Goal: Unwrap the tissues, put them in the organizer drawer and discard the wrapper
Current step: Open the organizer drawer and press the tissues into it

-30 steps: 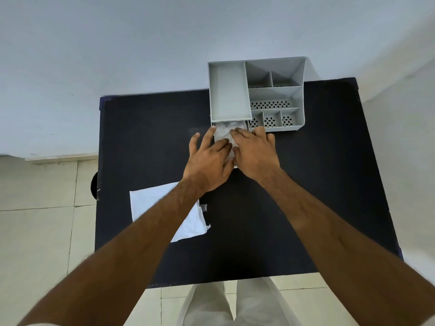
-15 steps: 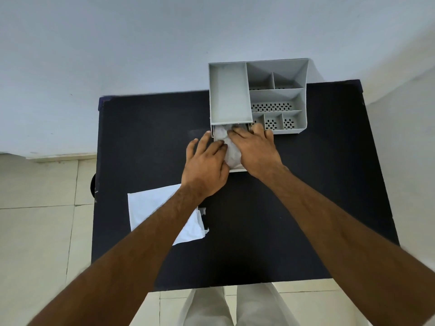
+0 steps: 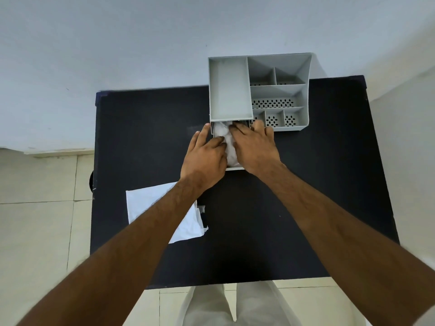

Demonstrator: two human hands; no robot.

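Tissues (image 3: 227,137): in pulled-out drawer (image 3: 235,168) of organizer (image 3: 259,90) | left hand (image 3: 204,158), right hand (image 3: 255,147): flat, fingers spread, pressing tissues between them | wrapper (image 3: 150,203): near-left on table (image 3: 306,184).

grey organizer (image 3: 230,90), white tissues (image 3: 227,137), blk table (image 3: 141,137)

Black table (image 3: 131,142) pushed against a plain pale wall (image 3: 117,43). Cream floor tiles (image 3: 35,231) with thin grout lines below, a light skirting strip where wall meets floor.

A black table (image 3: 146,128) stands on pale floor tiles (image 3: 37,227).
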